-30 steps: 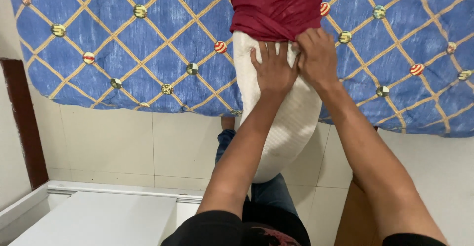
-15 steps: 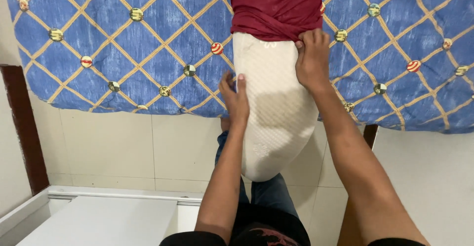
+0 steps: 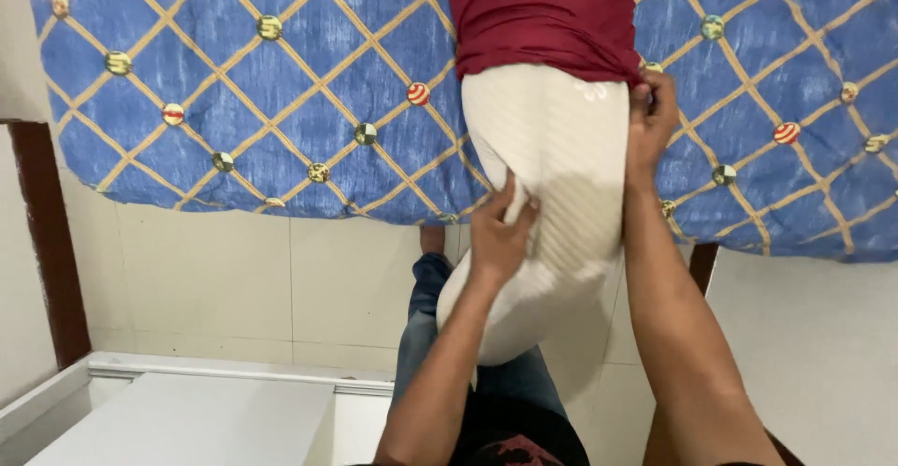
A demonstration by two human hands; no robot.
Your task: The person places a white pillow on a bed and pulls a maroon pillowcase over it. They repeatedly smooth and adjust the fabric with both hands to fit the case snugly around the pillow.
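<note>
Since the earlier frame, the left hand [image 3: 498, 239] has been slid down the pillow [image 3: 547, 195] and is clenched on its side. The red cover [image 3: 543, 12] hem is pinched by the right hand [image 3: 648, 127]. Only the pillow's far part is covered; most is left bare, overhanging the quilt [image 3: 253, 92].

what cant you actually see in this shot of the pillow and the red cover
- Head view: the top of the white pillow is hidden inside the maroon pillowcase.
- The pillowcase's far end is cut off by the top edge.
- Right hand: its fingers curl under the pillowcase hem, so the grip is hidden.
- Left hand: fingertips sink into the pillow's fold.
- The blue quilted mattress runs off the frame's top and right edges.
</note>
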